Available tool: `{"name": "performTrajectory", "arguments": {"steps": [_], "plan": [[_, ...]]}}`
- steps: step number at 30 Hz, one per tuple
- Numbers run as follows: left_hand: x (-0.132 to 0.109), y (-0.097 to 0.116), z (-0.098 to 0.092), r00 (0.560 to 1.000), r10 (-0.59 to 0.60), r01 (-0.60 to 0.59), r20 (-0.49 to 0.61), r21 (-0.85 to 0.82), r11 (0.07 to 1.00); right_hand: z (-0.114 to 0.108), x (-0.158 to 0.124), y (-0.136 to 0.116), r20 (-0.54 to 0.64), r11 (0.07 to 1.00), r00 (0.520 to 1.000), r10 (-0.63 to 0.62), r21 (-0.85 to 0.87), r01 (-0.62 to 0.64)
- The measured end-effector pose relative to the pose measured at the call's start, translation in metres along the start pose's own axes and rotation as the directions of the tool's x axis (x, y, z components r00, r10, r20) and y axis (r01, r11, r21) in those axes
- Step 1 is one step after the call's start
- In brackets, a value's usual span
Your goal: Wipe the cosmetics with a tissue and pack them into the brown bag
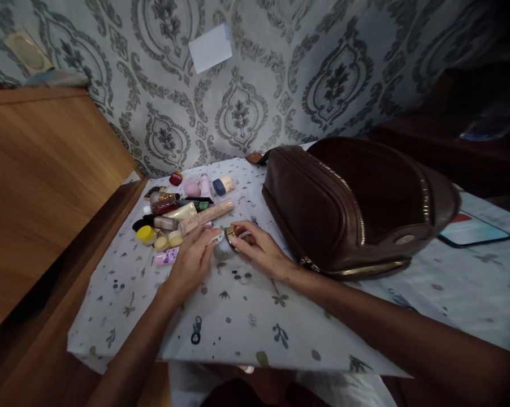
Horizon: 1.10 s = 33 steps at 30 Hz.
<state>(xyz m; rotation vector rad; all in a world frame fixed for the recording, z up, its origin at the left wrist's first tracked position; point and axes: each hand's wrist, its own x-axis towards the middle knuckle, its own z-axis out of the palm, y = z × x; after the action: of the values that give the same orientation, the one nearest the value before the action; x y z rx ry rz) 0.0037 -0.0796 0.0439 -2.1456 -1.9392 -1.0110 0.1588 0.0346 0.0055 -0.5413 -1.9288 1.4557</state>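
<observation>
Between my two hands is a small clear glass jar [223, 250] with a gold-and-dark rimmed end [230, 238], tilted on its side just above the cloth. My right hand [261, 249] pinches the gold-rimmed end with thumb and fingers. On the other side, my left hand [191, 260] is closed, its fingertips at the jar with a small white, tissue-like piece [216, 237] by them. Left of it lie a purple-and-white tube [167, 256], a yellow-lidded jar [145, 234], small cream jars [161, 243] and a long beige tube [208, 216].
A large brown leather bag [314, 209] stands unzipped to the right, with a tablet-like device [478, 229] beyond it. More cosmetics, including a pink sponge [191, 188], lie at the back left. A wooden cabinet [47, 186] borders the left; a patterned wall [242, 107] rises behind.
</observation>
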Motion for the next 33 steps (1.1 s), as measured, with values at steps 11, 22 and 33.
{"name": "performTrajectory", "arguments": {"steps": [11,22,33], "plan": [[0.011,-0.017,-0.004,0.999,0.003,-0.001,0.032,-0.068,0.998,0.002,0.002,0.01,0.002,1.0,1.0,-0.029,0.009,0.029],[0.006,-0.014,0.0,1.0,-0.023,0.023,0.007,-0.084,0.996,-0.001,-0.003,0.002,0.025,0.989,0.996,-0.086,-0.122,0.088],[0.001,-0.014,0.004,0.999,-0.033,0.031,-0.021,-0.086,0.996,-0.001,-0.001,0.007,-0.023,0.986,0.995,-0.094,-0.138,0.09]]}}
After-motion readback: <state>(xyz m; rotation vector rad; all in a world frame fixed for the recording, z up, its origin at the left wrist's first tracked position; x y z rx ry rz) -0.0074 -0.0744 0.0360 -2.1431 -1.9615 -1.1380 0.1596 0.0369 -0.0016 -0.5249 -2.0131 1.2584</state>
